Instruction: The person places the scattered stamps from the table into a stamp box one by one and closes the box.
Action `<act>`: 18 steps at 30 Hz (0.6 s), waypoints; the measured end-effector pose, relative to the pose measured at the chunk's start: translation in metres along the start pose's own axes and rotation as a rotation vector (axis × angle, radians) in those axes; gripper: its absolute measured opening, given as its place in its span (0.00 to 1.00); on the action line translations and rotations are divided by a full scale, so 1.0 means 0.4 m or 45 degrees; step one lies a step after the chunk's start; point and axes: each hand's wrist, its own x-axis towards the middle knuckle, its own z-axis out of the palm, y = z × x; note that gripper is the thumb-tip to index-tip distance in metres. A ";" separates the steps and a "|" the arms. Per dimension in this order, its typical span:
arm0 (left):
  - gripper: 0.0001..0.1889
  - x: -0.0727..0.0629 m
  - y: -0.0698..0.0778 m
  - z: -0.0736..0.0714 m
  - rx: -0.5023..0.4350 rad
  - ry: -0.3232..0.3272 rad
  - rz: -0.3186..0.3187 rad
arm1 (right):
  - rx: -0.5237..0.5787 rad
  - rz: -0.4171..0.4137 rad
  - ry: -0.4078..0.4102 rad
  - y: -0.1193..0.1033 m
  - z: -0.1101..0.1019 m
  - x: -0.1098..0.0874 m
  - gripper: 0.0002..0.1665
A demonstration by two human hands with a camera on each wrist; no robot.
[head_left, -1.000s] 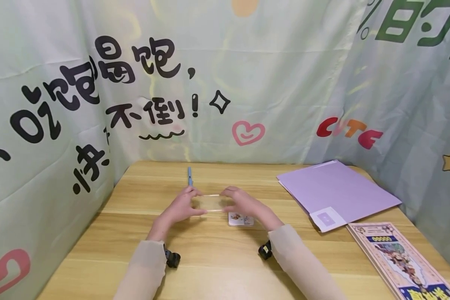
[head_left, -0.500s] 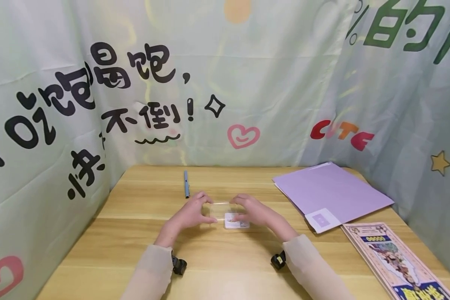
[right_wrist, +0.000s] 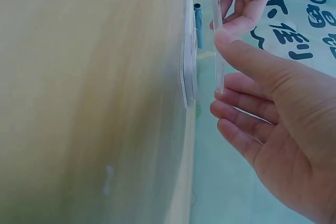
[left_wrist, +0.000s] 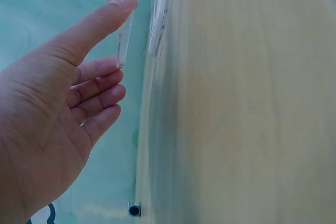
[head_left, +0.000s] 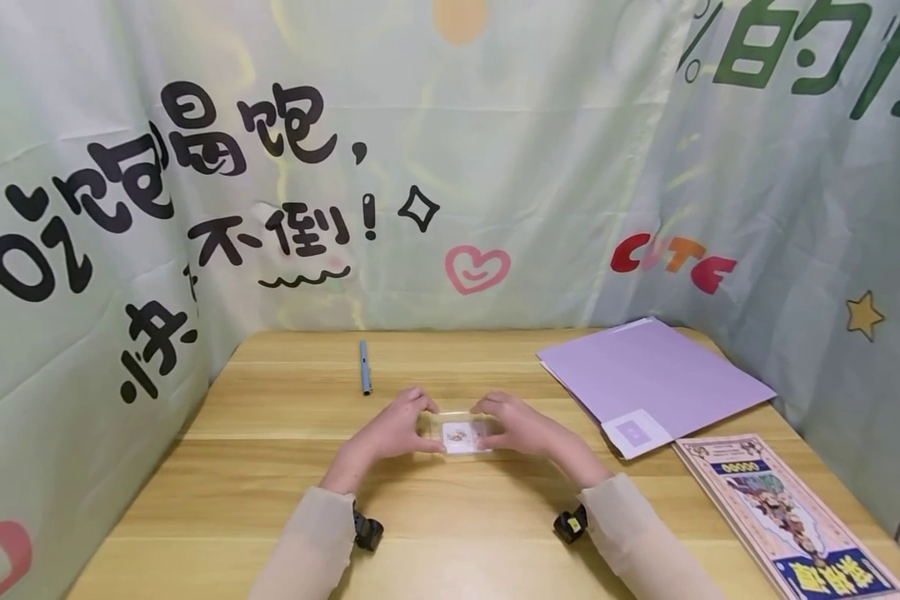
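Note:
Both hands hold a clear plastic lid (left_wrist: 125, 40) level between them, one at each end. My left hand (head_left: 396, 427) pinches its left end with thumb and fingertips, and my right hand (head_left: 523, 428) pinches the right end the same way. Below the lid, a small flat stack of white picture cards (head_left: 457, 437) lies on the table, seen through the clear plastic in the head view. From the right wrist view, a gap shows between the lid and the cards (right_wrist: 188, 56). The cards seem to sit in a clear tray, though its edges are hard to make out.
A blue pen (head_left: 365, 368) lies behind the left hand on the wooden table (head_left: 270, 467). To the right are a purple folder (head_left: 660, 375) with a white label and a pink printed booklet (head_left: 780, 508). A printed curtain (head_left: 495, 183) encloses the back and sides.
Both hands have carried the clear lid rightward and nearer, from behind and left of the cards to right over them. The head view has also shifted slightly.

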 end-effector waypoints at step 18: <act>0.33 0.023 0.019 0.014 0.060 -0.068 -0.019 | 0.002 0.023 -0.039 0.023 0.005 -0.012 0.28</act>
